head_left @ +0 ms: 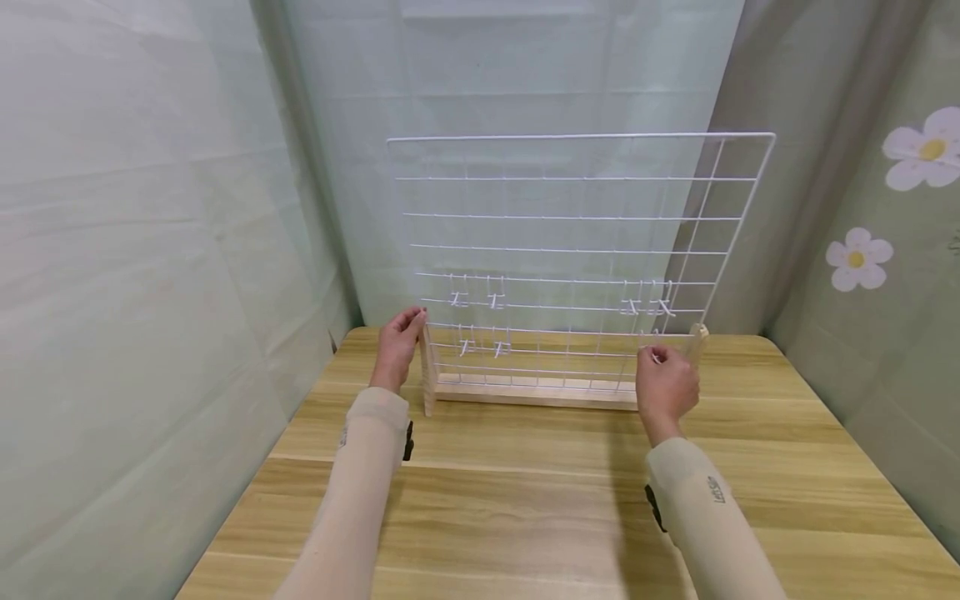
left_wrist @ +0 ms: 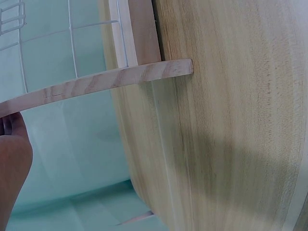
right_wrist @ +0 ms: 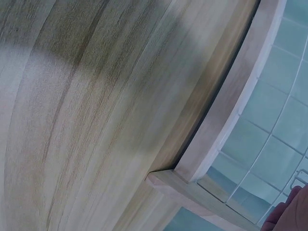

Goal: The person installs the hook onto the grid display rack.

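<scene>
A white wire grid panel [head_left: 581,136] stands upright in a wooden base [head_left: 536,395] with a wooden side post at each end. My left hand [head_left: 397,342] grips the top of the left post [head_left: 428,371], thumb and fingertips at its upper end. At the lower right of the grid, my right hand [head_left: 666,383] pinches a small white wire hook [head_left: 657,359], partly hidden by the fingers. In the right wrist view, curled fingers show at the lower right edge beside a hook [right_wrist: 299,179]. Several similar white hooks [head_left: 458,300] hang in two rows on the grid.
The rack stands toward the back of a wood-grain table [head_left: 510,500]. Right of my right hand is the right wooden post [head_left: 697,337]. Pale green curtains [head_left: 150,292] hang on the left and behind; a flowered cloth [head_left: 918,333] hangs on the right.
</scene>
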Motion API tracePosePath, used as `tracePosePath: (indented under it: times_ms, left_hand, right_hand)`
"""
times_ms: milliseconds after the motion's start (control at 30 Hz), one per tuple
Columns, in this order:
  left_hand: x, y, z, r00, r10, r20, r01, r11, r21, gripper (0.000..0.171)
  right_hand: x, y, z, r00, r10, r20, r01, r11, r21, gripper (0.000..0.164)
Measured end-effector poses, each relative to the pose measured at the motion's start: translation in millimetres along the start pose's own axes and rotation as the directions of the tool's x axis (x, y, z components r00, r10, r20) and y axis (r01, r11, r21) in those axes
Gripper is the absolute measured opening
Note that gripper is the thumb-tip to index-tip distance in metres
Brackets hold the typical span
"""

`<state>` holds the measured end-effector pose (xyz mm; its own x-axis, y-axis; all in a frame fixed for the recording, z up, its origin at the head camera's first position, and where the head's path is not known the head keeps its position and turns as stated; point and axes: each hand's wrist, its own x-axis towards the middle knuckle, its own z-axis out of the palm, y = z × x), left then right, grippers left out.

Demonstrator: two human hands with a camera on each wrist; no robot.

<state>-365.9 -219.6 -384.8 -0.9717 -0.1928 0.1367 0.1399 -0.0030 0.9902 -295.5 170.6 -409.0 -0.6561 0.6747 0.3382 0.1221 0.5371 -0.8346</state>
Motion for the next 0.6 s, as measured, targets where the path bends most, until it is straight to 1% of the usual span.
tracePosePath:
  times_ms: [133,300,600]
  left_hand:
    - [0.4,-0.5,0.1,1.000,0.001,-0.002,-0.001,1.000,-0.002,0.043]
    - [-0.5,-0.7,-0.9,1.000,-0.010,-0.004,0.010,1.000,0.024,0.045]
    - [-5.8,3.0,-0.3,1.000,0.009,0.000,-0.009,1.000,0.025,0.042]
  right_hand:
    - [-1.6,0.9,0.3,1.000,-0.004,0.016,0.004,1.000,-0.003,0.027]
    - [-3.1,3.0,1.9,1.000,-0.010,0.019,0.011,1.000,-0.015,0.025]
    - [-1.1,7.2,4.9,1.000,-0.014,0.021,0.015,0.999,-0.034,0.026]
